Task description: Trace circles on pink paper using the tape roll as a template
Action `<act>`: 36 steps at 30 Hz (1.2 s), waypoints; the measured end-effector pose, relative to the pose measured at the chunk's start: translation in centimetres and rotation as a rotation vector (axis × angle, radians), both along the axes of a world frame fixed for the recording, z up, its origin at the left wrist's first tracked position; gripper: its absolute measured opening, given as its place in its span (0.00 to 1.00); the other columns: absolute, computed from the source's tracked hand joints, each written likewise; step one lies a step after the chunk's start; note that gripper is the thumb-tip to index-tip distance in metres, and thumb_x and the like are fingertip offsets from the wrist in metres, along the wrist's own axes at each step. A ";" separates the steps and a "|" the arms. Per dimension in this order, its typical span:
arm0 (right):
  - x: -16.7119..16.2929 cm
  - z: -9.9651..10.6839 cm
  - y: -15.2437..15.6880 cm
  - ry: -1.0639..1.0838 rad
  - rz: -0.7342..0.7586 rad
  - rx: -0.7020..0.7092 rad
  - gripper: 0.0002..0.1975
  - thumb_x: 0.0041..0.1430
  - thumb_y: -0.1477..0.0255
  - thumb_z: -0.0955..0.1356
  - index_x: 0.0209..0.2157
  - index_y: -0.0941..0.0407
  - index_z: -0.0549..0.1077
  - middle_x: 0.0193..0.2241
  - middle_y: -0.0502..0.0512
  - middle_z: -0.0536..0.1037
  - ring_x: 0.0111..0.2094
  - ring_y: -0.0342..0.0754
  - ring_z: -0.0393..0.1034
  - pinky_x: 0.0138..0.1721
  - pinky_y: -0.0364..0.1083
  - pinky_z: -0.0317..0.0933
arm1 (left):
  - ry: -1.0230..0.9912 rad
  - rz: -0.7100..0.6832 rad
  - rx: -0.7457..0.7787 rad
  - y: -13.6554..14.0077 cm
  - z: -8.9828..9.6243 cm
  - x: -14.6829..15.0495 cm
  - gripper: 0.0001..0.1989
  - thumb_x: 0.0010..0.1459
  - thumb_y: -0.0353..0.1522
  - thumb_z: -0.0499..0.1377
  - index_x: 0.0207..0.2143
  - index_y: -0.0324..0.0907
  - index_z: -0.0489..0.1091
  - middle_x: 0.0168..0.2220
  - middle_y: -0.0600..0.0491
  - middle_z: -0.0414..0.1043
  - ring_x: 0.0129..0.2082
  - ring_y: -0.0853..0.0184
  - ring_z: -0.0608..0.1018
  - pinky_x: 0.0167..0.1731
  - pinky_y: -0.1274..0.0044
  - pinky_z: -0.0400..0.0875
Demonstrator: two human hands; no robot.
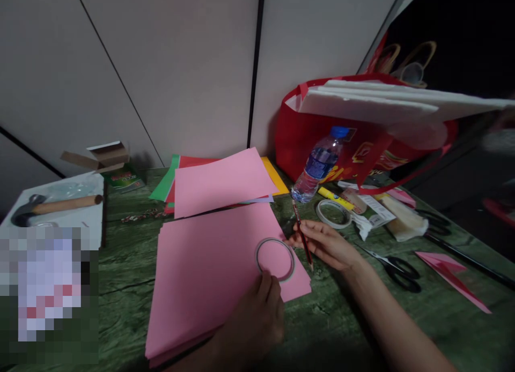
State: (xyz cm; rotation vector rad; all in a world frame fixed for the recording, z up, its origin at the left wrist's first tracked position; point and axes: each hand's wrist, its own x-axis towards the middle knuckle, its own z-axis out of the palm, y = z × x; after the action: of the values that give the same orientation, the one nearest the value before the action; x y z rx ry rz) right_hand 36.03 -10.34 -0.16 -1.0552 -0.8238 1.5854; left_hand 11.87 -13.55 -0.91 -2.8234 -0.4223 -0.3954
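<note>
My left hand (261, 313) pinches the near edge of a thin tape ring (293, 259) over a stack of pink paper (201, 270). The ring encircles a patch of the top sheet near its right side. In my right hand (328, 246) a dark red and black pencil (306, 245) is held between thumb and fingers, its sharpened end pointing down just off the paper's right edge. Another pink sheet (225, 181) lies behind the stack, over green, red and orange sheets.
Right of the stack are a water bottle (317, 165), a tape roll (319, 214), a yellow glue stick (336, 198), scissors (396, 267) and folded pink paper (450, 273). A red bag (289, 141) holds white boards. At left, a hammer (64, 203) rests on a white board.
</note>
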 end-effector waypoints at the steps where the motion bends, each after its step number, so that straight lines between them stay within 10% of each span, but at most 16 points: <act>1: 0.0 0.0 0.0 0.001 0.002 -0.002 0.12 0.51 0.63 0.74 0.33 0.57 0.77 0.26 0.52 0.79 0.32 0.45 0.76 0.39 0.43 0.67 | 0.013 -0.002 0.000 0.1 0.1 0.0 0.12 0.61 0.29 0.52 0.39 0.30 0.72 0.42 0.38 0.73 0.46 0.55 0.74 0.46 0.67 0.65; 36: -0.5 0.2 0.3 0.118 -0.111 -0.003 0.10 0.51 0.65 0.74 0.30 0.57 0.77 0.23 0.50 0.77 0.28 0.43 0.73 0.46 0.53 0.68 | -0.040 0.081 0.050 0.6 0.2 -0.2 0.14 0.59 0.24 0.48 0.43 0.29 0.69 0.43 0.39 0.73 0.46 0.56 0.75 0.46 0.68 0.67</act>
State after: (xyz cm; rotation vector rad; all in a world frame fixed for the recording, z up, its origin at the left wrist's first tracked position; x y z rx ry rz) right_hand 35.48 -10.04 0.01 -0.9822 -0.6724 1.5399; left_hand 11.67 -12.98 -0.73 -2.7440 -0.5257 -0.4407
